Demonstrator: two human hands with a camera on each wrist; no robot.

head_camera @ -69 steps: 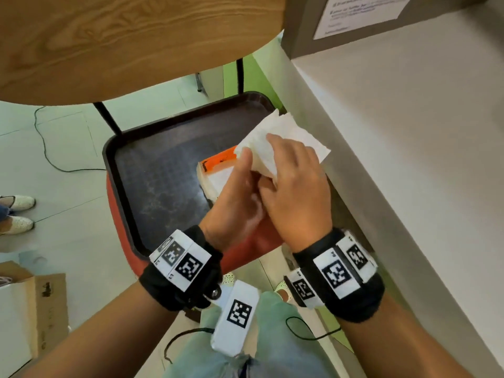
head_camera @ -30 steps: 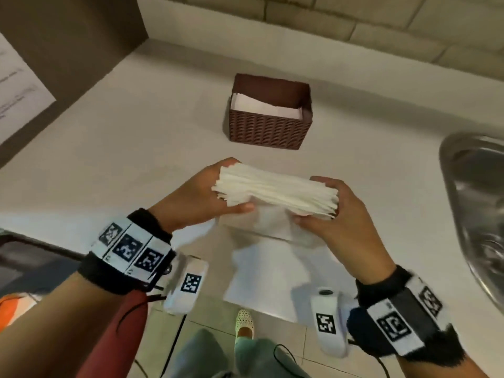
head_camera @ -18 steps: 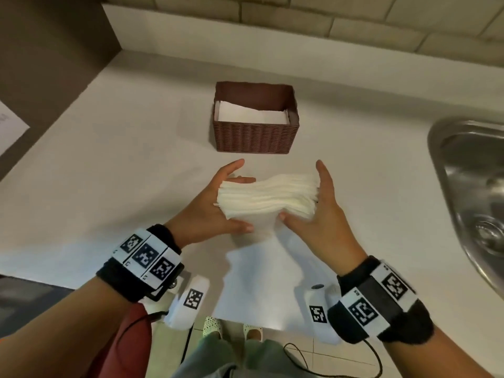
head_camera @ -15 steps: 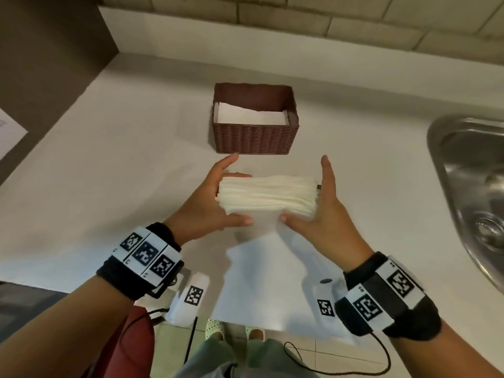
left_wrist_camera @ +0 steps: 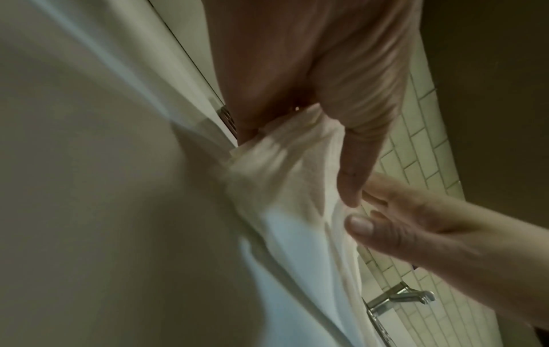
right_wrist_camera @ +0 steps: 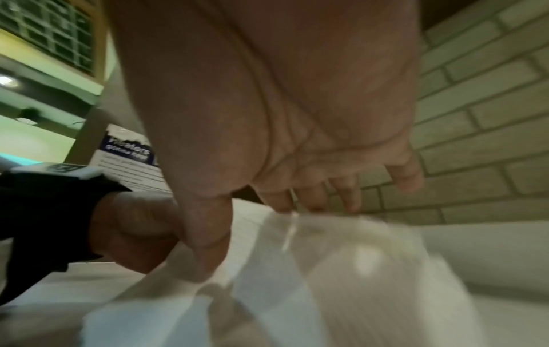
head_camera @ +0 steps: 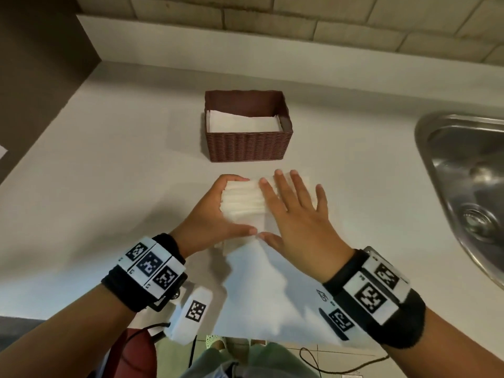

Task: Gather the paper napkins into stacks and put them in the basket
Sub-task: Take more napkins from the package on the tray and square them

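A thick stack of white paper napkins (head_camera: pixel 242 203) lies on the counter in front of the brown wicker basket (head_camera: pixel 248 148). Inside the basket lies a layer of white napkins (head_camera: pixel 242 124). My left hand (head_camera: pixel 234 205) grips the stack's left end, fingers curled over the top and thumb at the near side. My right hand (head_camera: pixel 286 208) lies flat on top with straight, spread fingers. In the left wrist view the stack (left_wrist_camera: pixel 282 178) sits under my left thumb. The right wrist view shows my right fingers (right_wrist_camera: pixel 312 197) above the blurred napkins (right_wrist_camera: pixel 356 258).
A large white paper sheet (head_camera: pixel 272 290) lies under the stack and hangs over the white counter's (head_camera: pixel 109 186) near edge. A steel sink (head_camera: pixel 469 186) is at the right, with a tap (left_wrist_camera: pixel 401 295) seen from the left wrist. A brick wall (head_camera: pixel 300 23) backs the counter.
The stack was squeezed between both hands at its ends. My right hand has moved from the right end onto the top and now lies flat there; my left hand keeps its grip.
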